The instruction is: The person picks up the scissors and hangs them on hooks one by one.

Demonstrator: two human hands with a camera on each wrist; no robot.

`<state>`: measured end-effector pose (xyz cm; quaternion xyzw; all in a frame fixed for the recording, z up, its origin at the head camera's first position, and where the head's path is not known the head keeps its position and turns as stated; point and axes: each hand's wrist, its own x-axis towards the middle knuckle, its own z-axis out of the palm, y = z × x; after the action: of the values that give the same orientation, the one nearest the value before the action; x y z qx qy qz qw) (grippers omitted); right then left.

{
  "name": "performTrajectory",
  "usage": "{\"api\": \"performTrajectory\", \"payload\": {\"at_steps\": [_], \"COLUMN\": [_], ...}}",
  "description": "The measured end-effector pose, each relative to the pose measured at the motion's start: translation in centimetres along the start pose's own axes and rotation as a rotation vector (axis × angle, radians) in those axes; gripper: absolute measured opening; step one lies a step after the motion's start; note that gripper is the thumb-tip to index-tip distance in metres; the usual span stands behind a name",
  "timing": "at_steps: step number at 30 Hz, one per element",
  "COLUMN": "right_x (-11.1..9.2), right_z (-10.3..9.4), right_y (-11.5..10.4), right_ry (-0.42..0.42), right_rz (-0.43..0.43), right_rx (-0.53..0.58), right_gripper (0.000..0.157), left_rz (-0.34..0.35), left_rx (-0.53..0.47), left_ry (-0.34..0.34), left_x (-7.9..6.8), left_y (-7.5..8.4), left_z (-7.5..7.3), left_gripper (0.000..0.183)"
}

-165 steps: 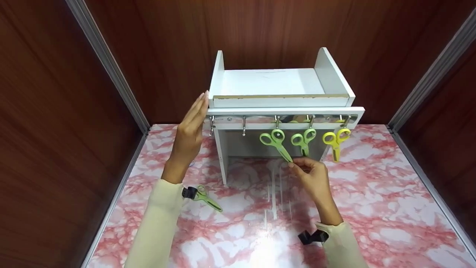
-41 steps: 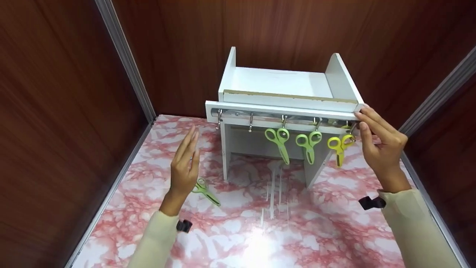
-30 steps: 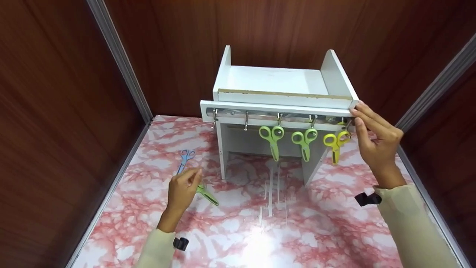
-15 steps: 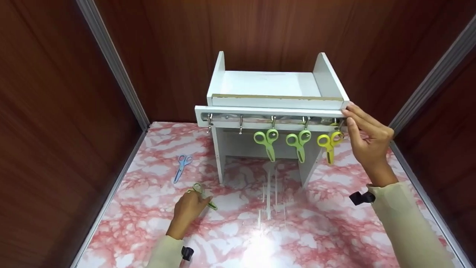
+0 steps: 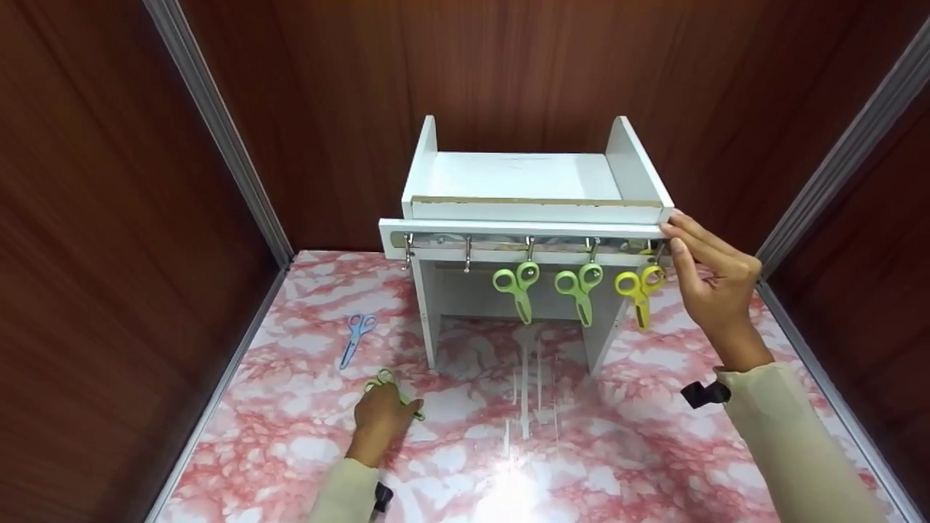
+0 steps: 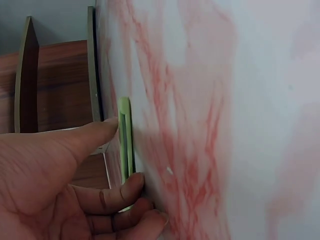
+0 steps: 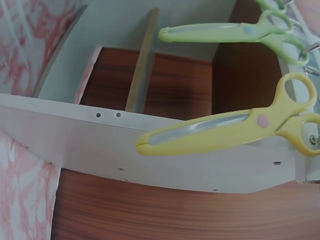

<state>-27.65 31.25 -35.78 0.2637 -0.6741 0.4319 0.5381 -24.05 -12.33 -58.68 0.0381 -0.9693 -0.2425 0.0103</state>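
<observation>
On the marbled tabletop, a pair of green scissors lies under my left hand. Thumb and curled fingers hold it from both sides of its blades in the left wrist view. Straight fingers of my right hand rest against the right end of the hook rail on a white shelf unit. From the rail's metal hooks hang yellow scissors, green scissors and further green scissors. Blue scissors lie on the tabletop beyond my left hand.
Two hooks at the rail's left end, one of them a metal hook, carry nothing. Dark wood panels stand behind and at both sides. White streaks mark the tabletop before the shelf unit.
My left hand has left the unit's left side, come down to the table and taken hold of the green scissors. My right hand has moved from the hanging green scissors to the rail's right end.
</observation>
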Motion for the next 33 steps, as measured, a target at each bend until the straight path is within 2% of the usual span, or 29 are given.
{"api": "performTrajectory", "payload": {"at_steps": [9,12,17,25,29,33], "right_x": [0.4,0.5,0.4,-0.1,0.1,0.3], "right_z": [0.4,0.4,0.3,0.1,0.2,0.4], "right_y": [-1.8,-1.9,-1.6,0.0,-0.4,-1.3], "right_ry": [-0.006,-0.003,-0.006,-0.002,0.012,0.020], "right_rz": [0.013,0.013,0.017,0.019,0.015,0.012], "right_rx": [0.005,0.004,-0.012,-0.017,-0.013,-0.015], "right_gripper": [0.016,0.017,0.017,0.015,0.015,0.014], "left_rz": [-0.012,-0.014,-0.020,0.007,0.020,0.005], "left_rx": [0.019,-0.008,-0.054,-0.079,-0.092,-0.099], "left_ry": [-0.021,-0.047,-0.076,-0.014,0.024,0.035], "left_x": [-0.2,-0.3,-0.3,-0.7,-0.9,-0.9], "left_y": [0.0,0.0,0.0,-0.2,-0.3,-0.4], "left_z": [-0.3,-0.4,-0.7,-0.7,-0.5,-0.5], "left_gripper": [0.033,0.027,0.027,0.019,0.019,0.018]}}
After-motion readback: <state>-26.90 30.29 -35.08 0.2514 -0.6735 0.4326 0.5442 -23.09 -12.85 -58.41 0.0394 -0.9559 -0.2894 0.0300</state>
